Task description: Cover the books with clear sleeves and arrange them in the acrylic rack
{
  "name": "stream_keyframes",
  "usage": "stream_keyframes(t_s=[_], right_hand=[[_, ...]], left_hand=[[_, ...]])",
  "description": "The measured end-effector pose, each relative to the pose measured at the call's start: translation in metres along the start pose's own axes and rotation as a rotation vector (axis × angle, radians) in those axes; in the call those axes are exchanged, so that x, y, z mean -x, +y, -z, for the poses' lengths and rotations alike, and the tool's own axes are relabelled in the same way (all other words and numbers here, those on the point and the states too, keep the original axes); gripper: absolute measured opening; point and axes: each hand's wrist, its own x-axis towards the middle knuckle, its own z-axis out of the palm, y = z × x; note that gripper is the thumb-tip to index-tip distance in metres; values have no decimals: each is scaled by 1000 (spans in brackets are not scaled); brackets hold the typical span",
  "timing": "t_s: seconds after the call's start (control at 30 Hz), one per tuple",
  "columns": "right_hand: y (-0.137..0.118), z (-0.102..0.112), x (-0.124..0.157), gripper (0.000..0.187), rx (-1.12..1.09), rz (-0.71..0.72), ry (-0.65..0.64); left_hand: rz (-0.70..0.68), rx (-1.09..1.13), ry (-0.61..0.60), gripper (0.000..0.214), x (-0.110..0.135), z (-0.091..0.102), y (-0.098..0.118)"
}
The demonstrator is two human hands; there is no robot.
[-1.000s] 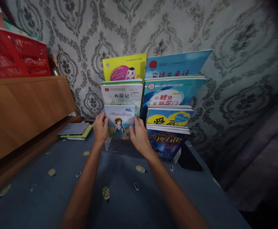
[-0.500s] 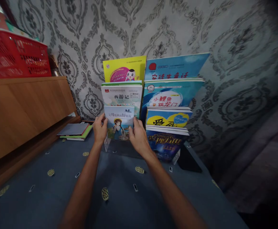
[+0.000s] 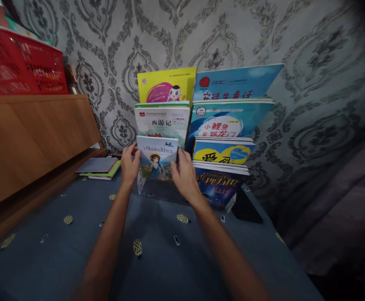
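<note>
A small paperback book (image 3: 157,161) with a girl in a yellow hat on its cover stands upright at the front of the left column of a tiered book rack (image 3: 141,184). My left hand (image 3: 130,166) is closed at its left edge, thumb in front. The right edge lies between the thumb and fingers of my right hand (image 3: 185,173). Right behind it rises a pale book (image 3: 163,121) with a red logo, and a yellow book (image 3: 166,81) is at the back. In the right column, a dark blue book (image 3: 218,188) is frontmost.
Behind the dark blue book are a yellow-and-blue book (image 3: 223,151), a teal book (image 3: 248,113) and a blue book (image 3: 248,81). Several flat books (image 3: 99,167) lie at left by a wooden cabinet (image 3: 34,142) bearing a red basket (image 3: 22,62). A black flat object (image 3: 248,209) lies right of the rack.
The camera view has shifted slightly, so the rack and books appear a little higher. Both hands stay at the small book's sides, with only slight finger movement.
</note>
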Motion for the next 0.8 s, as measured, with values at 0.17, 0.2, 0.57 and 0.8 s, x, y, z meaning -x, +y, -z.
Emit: stream_keyframes(t_s=[0.17, 0.2, 0.57, 0.8], right_hand=[[-4, 6, -2, 54, -12, 36, 24], [-5, 8, -2, 54, -15, 44, 30], [-21, 37, -8, 57, -117, 38, -12], [-22, 44, -10, 58, -158, 8, -56]], left_hand=[[-37, 16, 49, 32, -3, 7, 13], [-47, 27, 61, 33, -4, 9, 16], [-103, 114, 97, 39, -9, 24, 33], [-109, 73, 73, 39, -8, 24, 28]])
